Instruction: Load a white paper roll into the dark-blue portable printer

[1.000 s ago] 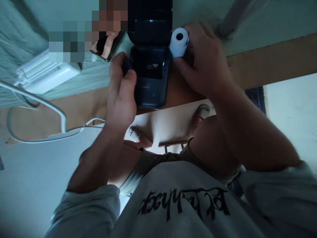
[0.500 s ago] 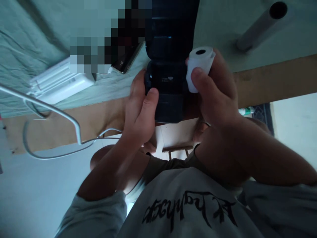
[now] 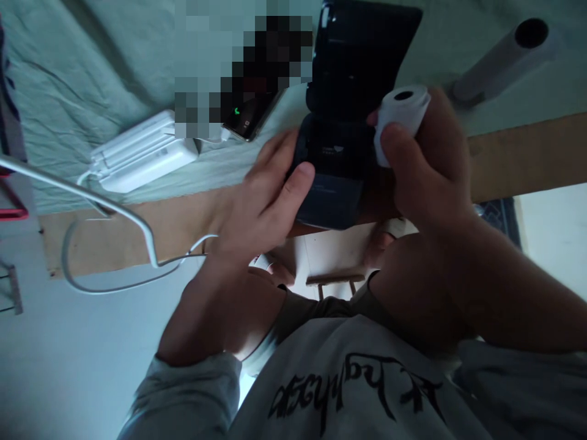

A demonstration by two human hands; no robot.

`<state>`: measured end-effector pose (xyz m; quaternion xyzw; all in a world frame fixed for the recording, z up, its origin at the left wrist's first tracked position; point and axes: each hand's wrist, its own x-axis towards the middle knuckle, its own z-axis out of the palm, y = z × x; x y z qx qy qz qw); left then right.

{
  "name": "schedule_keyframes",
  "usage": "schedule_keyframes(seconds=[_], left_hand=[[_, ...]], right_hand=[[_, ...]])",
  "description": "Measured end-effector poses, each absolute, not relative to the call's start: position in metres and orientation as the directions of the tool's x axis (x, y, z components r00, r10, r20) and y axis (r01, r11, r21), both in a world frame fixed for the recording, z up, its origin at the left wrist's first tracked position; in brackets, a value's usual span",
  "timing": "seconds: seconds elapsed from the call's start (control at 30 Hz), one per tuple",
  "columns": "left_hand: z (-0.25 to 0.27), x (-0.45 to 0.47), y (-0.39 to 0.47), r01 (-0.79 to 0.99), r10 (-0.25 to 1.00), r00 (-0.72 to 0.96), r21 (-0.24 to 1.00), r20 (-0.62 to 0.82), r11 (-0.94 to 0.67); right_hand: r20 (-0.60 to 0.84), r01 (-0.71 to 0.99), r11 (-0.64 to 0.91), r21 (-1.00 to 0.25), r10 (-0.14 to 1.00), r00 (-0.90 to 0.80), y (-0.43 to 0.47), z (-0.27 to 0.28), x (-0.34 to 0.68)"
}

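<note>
My left hand (image 3: 270, 195) grips the left side of a black receipt printer (image 3: 334, 198), its thumb lying on the front part. The printer's lid (image 3: 362, 55) is swung up and away, which exposes the dark hollow with a small white marking inside. My right hand (image 3: 431, 159) pinches a small white paper roll (image 3: 401, 116) between thumb and fingers. The roll is just right of the hollow, outside it, with its dark core hole facing up. Fingers behind the roll are mostly hidden.
A green cloth (image 3: 137, 36) covers the surface, with a wooden edge (image 3: 114, 229) in front. On it are a white power strip (image 3: 151, 153), a phone (image 3: 250, 122) and a long white roll (image 3: 499, 64). A white cable (image 3: 114, 205) loops at left. Below stands a stool (image 3: 334, 279).
The printer and both hands have shifted right in view, along with the surroundings. The printer is tilted more, its lid leaning right. The paper roll remains in my right hand, outside the hollow.
</note>
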<state>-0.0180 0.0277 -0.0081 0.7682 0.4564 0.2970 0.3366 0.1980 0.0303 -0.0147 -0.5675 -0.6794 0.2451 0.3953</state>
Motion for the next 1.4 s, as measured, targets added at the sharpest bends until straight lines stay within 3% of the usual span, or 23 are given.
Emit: schedule_keyframes(seconds=[0.1,0.17,0.33,0.43,0.53,0.63,0.83,1.0,1.1,1.23,1.4], left_hand=[[-0.004,-0.029,0.044,0.614,0.897,0.296,0.654,0.328,-0.442],[-0.002,-0.034,0.058,0.768,0.9,0.189,0.511,0.393,-0.385],[0.007,-0.031,0.093,0.948,0.997,-0.064,0.309,-0.035,0.072],[0.008,-0.027,0.108,0.915,0.96,-0.115,0.349,-0.255,0.202],[0.009,-0.025,0.113,0.861,0.941,-0.162,0.424,-0.297,0.282],[0.012,-0.024,0.11,0.884,0.937,-0.24,0.341,-0.255,0.32],[0.01,-0.029,0.107,0.935,0.961,-0.214,0.247,-0.174,0.253],[0.009,-0.032,0.107,0.932,0.965,-0.241,0.253,-0.1,0.259],[0.008,-0.036,0.1,0.913,0.978,-0.205,0.355,-0.034,0.204],[0.004,-0.055,0.09,0.794,0.983,0.009,0.596,0.184,-0.119],[0.003,-0.085,0.104,0.73,0.942,0.073,0.626,0.328,-0.275]], right_hand=[[0.264,0.697,0.272,-0.664,0.957,-0.122,0.032,-0.012,0.202],[0.285,0.723,0.313,-0.616,0.944,-0.167,0.032,-0.011,0.203],[0.328,0.735,0.373,-0.567,0.92,-0.214,0.032,-0.013,0.204],[0.326,0.74,0.382,-0.554,0.917,-0.229,0.032,-0.014,0.205],[0.317,0.739,0.387,-0.551,0.917,-0.243,0.032,-0.012,0.206],[0.307,0.741,0.376,-0.557,0.922,-0.236,0.032,-0.011,0.206],[0.259,0.752,0.326,-0.573,0.942,-0.212,0.031,-0.01,0.205],[0.331,0.748,0.396,-0.533,0.911,-0.246,0.032,-0.014,0.206],[0.362,0.746,0.419,-0.517,0.897,-0.253,0.033,-0.015,0.207],[0.437,0.78,0.41,-0.472,0.877,-0.197,0.04,-0.012,0.215],[0.303,0.862,0.147,-0.485,0.953,0.009,0.057,-0.01,0.234]])
